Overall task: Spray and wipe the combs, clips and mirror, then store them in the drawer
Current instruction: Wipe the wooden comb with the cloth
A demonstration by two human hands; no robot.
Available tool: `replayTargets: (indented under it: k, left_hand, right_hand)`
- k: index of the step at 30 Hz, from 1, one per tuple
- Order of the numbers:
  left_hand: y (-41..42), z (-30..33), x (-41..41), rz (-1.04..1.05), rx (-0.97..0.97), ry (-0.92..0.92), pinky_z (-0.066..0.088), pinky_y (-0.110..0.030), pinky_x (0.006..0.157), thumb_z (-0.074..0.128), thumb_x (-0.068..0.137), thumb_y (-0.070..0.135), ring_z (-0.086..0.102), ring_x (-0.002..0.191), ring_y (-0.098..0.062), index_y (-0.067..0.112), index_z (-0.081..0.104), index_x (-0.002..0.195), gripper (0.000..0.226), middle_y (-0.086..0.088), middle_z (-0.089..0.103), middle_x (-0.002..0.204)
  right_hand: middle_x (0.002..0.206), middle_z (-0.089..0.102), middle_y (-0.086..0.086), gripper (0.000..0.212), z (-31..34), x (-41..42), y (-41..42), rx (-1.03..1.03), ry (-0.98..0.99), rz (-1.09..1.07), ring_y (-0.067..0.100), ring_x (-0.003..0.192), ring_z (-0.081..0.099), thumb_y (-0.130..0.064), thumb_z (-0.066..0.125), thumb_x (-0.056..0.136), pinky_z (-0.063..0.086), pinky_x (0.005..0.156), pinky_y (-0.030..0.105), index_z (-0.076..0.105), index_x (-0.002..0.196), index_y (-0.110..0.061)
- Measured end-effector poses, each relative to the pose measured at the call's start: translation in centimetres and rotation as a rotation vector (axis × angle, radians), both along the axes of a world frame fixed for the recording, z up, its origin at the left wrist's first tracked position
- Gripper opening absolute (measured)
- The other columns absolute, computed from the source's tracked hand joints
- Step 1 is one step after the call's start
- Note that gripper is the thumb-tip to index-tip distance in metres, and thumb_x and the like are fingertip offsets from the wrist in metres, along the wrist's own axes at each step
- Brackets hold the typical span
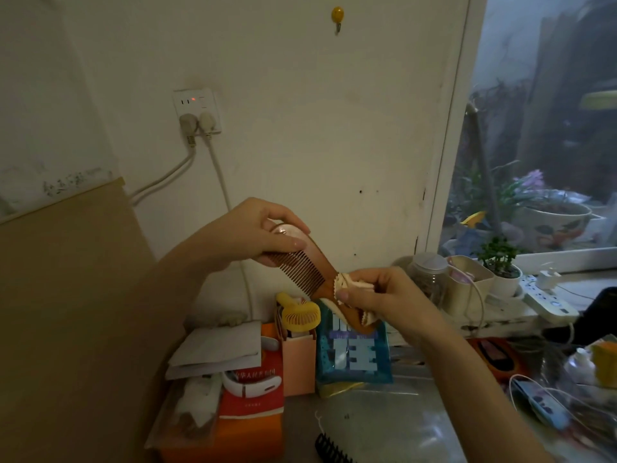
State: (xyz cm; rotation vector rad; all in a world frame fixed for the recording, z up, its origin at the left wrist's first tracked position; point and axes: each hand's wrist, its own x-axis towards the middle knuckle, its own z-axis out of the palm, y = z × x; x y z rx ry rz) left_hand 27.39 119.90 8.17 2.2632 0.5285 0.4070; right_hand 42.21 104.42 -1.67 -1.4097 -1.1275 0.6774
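A person holds a brown wooden comb (302, 267) up at the centre of the frame, in front of a pale wall. The left hand (257, 233) grips the comb's rounded upper end, fingers curled over the top and thumb beneath, above the teeth. The comb slants down to the right, teeth facing lower left. The right hand (377, 295) pinches a cream cloth (350, 289) with a zigzag edge, wrapped round the comb's lower handle, thumb pressed on the fold.

Below the hands, at lower centre, a yellow handheld fan (300, 314) stands in a pink box (298, 365) beside a blue packet (354, 359). A black comb (330, 446) pokes in at the bottom edge, lying on the grey table (384, 426). At upper left of centre, a wall socket (197, 110) carries two plugs with cords trailing down. To the right, a small potted plant (500, 265) sits on the window ledge near a white power strip (547, 297).
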Motion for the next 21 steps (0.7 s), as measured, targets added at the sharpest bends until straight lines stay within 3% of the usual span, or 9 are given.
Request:
replayTargets:
  k: [6,9,12,15,18,21]
  left_hand:
    - [0.1,-1.4,-0.2,0.049,-0.146,-0.168,0.058,-0.022,0.057,0.067,0.082,0.008,0.071,0.074,-0.016,0.018,0.069,0.090,0.014,-0.007,0.071,0.087]
    - [0.5,-2.5,-0.5,0.102,-0.194,-0.236,0.059,-0.026,0.058,0.068,0.080,0.007,0.070,0.079,-0.022,0.016,0.069,0.092,0.015,-0.011,0.070,0.092]
    - [1.0,-3.4,-1.2,0.174,-0.267,-0.324,0.058,-0.023,0.055,0.067,0.080,0.005,0.070,0.071,-0.017,0.015,0.070,0.091,0.015,-0.010,0.071,0.085]
    - [1.0,-4.5,-1.6,0.237,-0.356,-0.391,0.057,-0.021,0.053,0.067,0.080,0.004,0.069,0.064,-0.012,0.015,0.070,0.090,0.015,-0.001,0.072,0.072]
    - [0.0,-5.8,-1.0,0.262,-0.349,-0.397,0.055,-0.020,0.050,0.067,0.080,0.001,0.069,0.060,-0.009,0.014,0.070,0.087,0.016,0.001,0.071,0.071]
    - [-1.5,-7.0,-0.1,0.220,-0.318,-0.383,0.054,-0.019,0.049,0.067,0.080,0.000,0.069,0.061,-0.007,0.009,0.068,0.093,0.017,-0.004,0.069,0.082]
  right_hand:
    - [0.080,0.074,0.003,0.015,0.4,1.0,-0.5,-0.020,0.035,0.009,0.013,0.072,0.068,-0.016,0.068,0.077,0.055,0.063,0.020,0.071,0.091,-0.015]
    - [0.080,0.073,0.007,0.019,-0.4,1.6,-1.1,-0.006,0.057,-0.055,0.015,0.070,0.067,-0.019,0.069,0.073,0.055,0.061,0.019,0.071,0.091,-0.012]
    - [0.062,0.067,0.000,0.011,-1.5,2.1,-2.1,0.009,0.060,-0.152,0.005,0.050,0.057,-0.015,0.065,0.081,0.042,0.045,0.012,0.070,0.090,-0.009]
    - [0.064,0.067,-0.006,0.011,-2.3,2.3,-2.7,0.109,0.077,-0.342,0.001,0.055,0.060,-0.015,0.062,0.086,0.044,0.050,0.012,0.070,0.092,-0.012]
    - [0.076,0.068,-0.015,0.021,-2.0,2.1,-2.4,0.243,-0.151,-0.618,-0.002,0.075,0.063,-0.023,0.065,0.084,0.053,0.062,0.021,0.070,0.104,-0.022]
    - [0.085,0.061,-0.025,0.029,-1.0,0.4,-1.6,0.274,-0.389,-0.591,-0.012,0.082,0.059,-0.023,0.065,0.084,0.052,0.070,0.012,0.062,0.112,-0.029]
